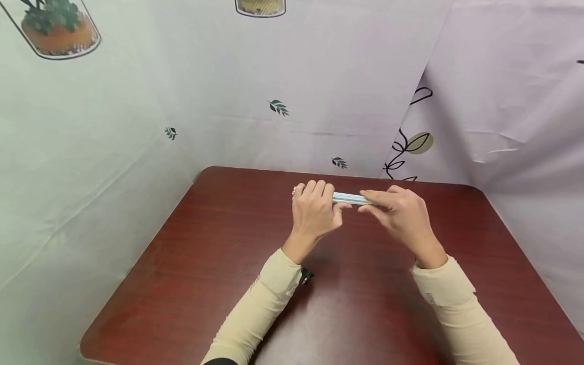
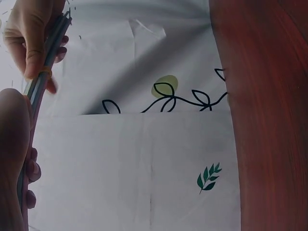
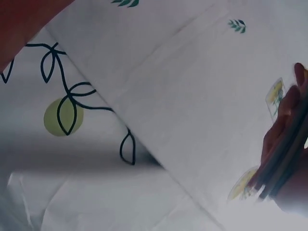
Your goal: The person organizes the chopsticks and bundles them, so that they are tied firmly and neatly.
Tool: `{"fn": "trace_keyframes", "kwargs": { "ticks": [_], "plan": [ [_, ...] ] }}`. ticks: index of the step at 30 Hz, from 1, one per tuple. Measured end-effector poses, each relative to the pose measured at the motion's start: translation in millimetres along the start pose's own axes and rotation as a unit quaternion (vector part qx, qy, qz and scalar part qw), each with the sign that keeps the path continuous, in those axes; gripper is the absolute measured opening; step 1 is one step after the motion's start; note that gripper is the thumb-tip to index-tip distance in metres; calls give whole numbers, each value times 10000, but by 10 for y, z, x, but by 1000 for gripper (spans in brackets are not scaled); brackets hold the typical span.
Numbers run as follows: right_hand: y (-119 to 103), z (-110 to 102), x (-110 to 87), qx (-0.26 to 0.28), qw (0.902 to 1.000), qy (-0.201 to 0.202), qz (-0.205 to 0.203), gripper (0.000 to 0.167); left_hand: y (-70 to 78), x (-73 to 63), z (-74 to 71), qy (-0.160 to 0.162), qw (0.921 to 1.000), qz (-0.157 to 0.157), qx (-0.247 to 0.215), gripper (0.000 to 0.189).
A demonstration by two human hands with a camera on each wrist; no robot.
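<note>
Both hands hold a bundle of slender, pencil-like sticks (image 1: 349, 198), raised over the table and lying nearly level in the head view. The sticks look pale blue and grey, with a pinkish edge in the left wrist view. My left hand (image 1: 314, 209) grips the left part, its fingers curled over it and hiding that end. Farther right, my right hand (image 1: 401, 210) pinches the bundle between thumb and fingers beside a yellow-orange band (image 2: 45, 71) that circles the sticks. The far stick ends (image 2: 66, 17) stick out past the right hand. In the right wrist view the bundle (image 3: 284, 149) is dark and blurred.
A small dark green object (image 1: 306, 276) lies on the red-brown table (image 1: 219, 243), partly hidden by the left sleeve (image 1: 274, 284). Pale printed cloth (image 1: 319, 76) hangs behind and at both sides of the table, close to its edges.
</note>
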State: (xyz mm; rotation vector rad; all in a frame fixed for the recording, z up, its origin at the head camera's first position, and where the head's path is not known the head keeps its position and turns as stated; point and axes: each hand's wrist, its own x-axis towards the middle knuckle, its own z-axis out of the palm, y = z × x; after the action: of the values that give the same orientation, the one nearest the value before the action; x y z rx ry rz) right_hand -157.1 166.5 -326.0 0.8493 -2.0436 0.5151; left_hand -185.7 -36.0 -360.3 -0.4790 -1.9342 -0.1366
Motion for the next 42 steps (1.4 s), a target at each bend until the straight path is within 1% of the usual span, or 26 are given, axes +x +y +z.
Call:
{"fn": "trace_keyframes", "kwargs": {
  "ticks": [4,6,9,11,13,15,17,19,23,25,27,28,30,32,34,37,39,42],
  "plan": [
    [-10,35,14,-53,9998,-161,-94,41,-23,21,-21,-45,9999,103,72,43],
    [10,22,-1,49,9998,-201,-9,45,-44,21,-31,-61,9998,138,107,45],
    [55,-19,-31,251,9995,-204,44,45,-79,17,-50,-113,9997,130,166,49],
    [80,-40,-37,337,9993,-167,-20,38,-96,15,-59,-131,9997,96,171,50],
    [92,-46,-34,259,9994,-74,-203,28,-95,13,-56,-101,9998,34,148,48],
    [90,-45,-21,130,9993,31,-358,23,-75,10,-41,-39,9999,-23,130,46],
    [78,-37,-6,-38,9989,171,-433,26,-52,12,-21,3,9999,-88,126,45],
    [53,-13,6,-120,9985,283,-454,30,-20,27,-11,5,9999,-63,118,41],
    [-9,37,12,-156,9993,133,-298,31,-14,59,-5,-123,9998,133,24,35],
    [-31,51,10,-145,9997,-52,-182,33,-44,65,-17,-201,9996,203,-20,34],
    [-28,52,7,-167,9998,-74,-105,40,-91,58,-31,-272,9995,163,-14,41],
    [-19,50,4,-217,9997,-46,-109,41,-110,54,-40,-298,9995,117,2,42],
    [8,50,-7,-401,9991,74,-150,40,-138,50,-62,-351,9994,16,67,45],
    [38,70,-23,-698,9970,259,-222,34,-153,52,-79,-388,9991,-70,137,47],
    [62,109,-37,-1068,9928,451,-291,29,-154,60,-93,-420,9988,-136,198,48],
    [83,189,-56,-1480,9853,783,-324,27,-138,74,-100,-394,9987,-187,280,50],
    [97,231,-59,-1664,9800,1049,-296,25,-122,78,-97,-340,9987,-209,319,51],
    [119,265,-54,-1739,9752,1350,-235,23,-103,77,-82,-276,9988,-210,344,51]
  ]
}}
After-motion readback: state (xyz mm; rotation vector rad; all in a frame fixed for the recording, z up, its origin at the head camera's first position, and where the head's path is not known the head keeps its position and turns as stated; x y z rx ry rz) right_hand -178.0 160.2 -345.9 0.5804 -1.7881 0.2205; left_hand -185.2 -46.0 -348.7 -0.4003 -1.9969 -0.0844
